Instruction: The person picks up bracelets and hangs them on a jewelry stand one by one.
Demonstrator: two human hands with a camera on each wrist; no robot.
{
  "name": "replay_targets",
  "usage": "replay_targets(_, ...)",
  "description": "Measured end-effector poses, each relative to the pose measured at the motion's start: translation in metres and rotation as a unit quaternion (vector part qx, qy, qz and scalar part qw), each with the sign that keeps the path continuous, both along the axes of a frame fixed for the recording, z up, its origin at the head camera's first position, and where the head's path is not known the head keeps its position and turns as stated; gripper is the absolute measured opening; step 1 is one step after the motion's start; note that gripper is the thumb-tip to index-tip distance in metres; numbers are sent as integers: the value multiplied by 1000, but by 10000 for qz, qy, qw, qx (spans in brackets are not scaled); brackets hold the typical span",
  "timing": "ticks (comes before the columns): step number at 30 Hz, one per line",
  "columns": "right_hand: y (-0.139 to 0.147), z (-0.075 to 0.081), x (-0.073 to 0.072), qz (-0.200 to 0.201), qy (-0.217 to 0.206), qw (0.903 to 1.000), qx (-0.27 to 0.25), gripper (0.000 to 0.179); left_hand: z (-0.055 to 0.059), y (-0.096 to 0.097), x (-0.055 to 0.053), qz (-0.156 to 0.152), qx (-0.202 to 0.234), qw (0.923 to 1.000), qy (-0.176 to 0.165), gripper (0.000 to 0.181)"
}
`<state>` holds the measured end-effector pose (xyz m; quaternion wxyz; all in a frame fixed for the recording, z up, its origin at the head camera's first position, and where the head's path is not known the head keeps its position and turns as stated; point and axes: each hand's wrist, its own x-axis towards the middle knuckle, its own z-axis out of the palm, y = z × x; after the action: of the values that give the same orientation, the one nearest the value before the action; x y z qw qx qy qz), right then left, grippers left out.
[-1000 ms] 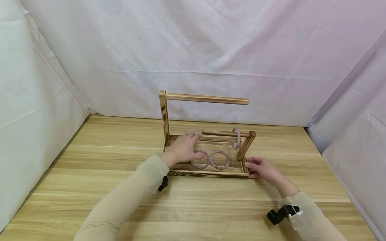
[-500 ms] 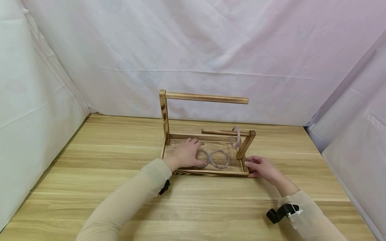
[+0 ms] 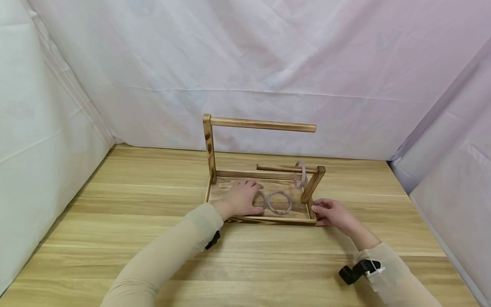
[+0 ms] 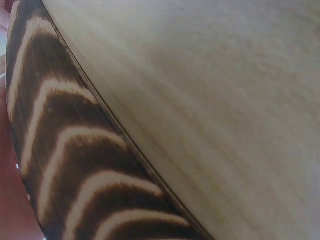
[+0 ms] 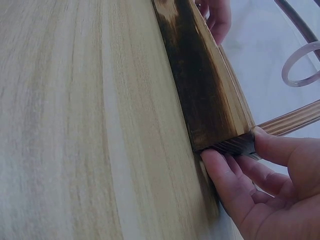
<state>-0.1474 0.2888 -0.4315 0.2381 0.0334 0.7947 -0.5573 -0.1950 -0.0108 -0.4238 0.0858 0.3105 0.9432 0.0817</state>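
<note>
A wooden bangle stand has a shallow tray (image 3: 285, 221) as its base, with an upper bar (image 3: 262, 124) and a lower bar (image 3: 274, 168). My left hand (image 3: 242, 199) reaches into the tray with thumb and fingers spread over a pale purple bangle (image 3: 265, 202), hiding much of it. Right beside that lies a second bangle (image 3: 290, 203), flat on the tray floor. Another bangle (image 3: 304, 174) hangs on the lower bar near its post. At the tray's right end my right hand (image 3: 334, 215) grips the corner, thumb at the top edge and fingers against the end wall (image 5: 232, 144).
The wood-grain table (image 3: 153, 187) extends round the stand. A pale cloth backdrop (image 3: 245, 55) rises behind and on both sides. The tray's dark-striped front wall (image 4: 85, 145) fills the left part of the left wrist view.
My left hand has slid to the right and slightly down in the tray, covering more of the left bangle. The right hand, the stand and the other bangles have kept their places.
</note>
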Motion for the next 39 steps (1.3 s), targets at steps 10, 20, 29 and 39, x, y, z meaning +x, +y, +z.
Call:
replay_targets(10,-1,-1,0,-19,-38,10000,-14,46,-2,4,1,-81,-204,9998,37,74)
replay_targets(20,-1,0,1,-35,-29,10000,-83,46,-2,5,2,-257,-92,9996,-91,63)
replay_targets(29,0,0,0,-42,-25,10000,-85,45,-2,3,-2,-247,211,9992,-211,60)
replay_targets(39,-1,1,1,-60,-28,10000,-35,44,6,-3,-5,-40,667,9974,-267,59)
